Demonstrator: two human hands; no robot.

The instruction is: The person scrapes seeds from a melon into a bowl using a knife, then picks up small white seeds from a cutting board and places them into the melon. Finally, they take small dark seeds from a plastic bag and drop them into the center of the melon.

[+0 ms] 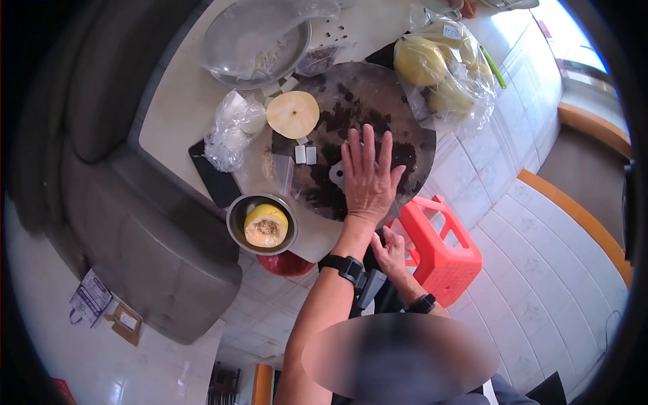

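My left hand (pixel 368 179) lies palm down with fingers spread on the round dark board (pixel 415 152). Part of a grey metal piece with a round hole (pixel 338 174) shows beside its fingers; the rest is hidden under the hand. My right hand (pixel 391 252) is below the board's near edge, beside the red stool, its fingers partly bent and apart, with nothing clearly held. Left of my left hand are small white blocks (pixel 306 155) and a round pale cut slice (pixel 293 115). A metal bowl (pixel 233 233) holds a yellow-skinned cut piece (pixel 266 225).
A bag of yellow fruit (pixel 442 64) lies at the upper right. At the upper left are a plastic-covered metal basin (pixel 256 44), a wrapped white bundle (pixel 234 128) and a black flat object (pixel 212 175). A red stool (pixel 442 260) stands right; a grey sofa (pixel 148 236) is left.
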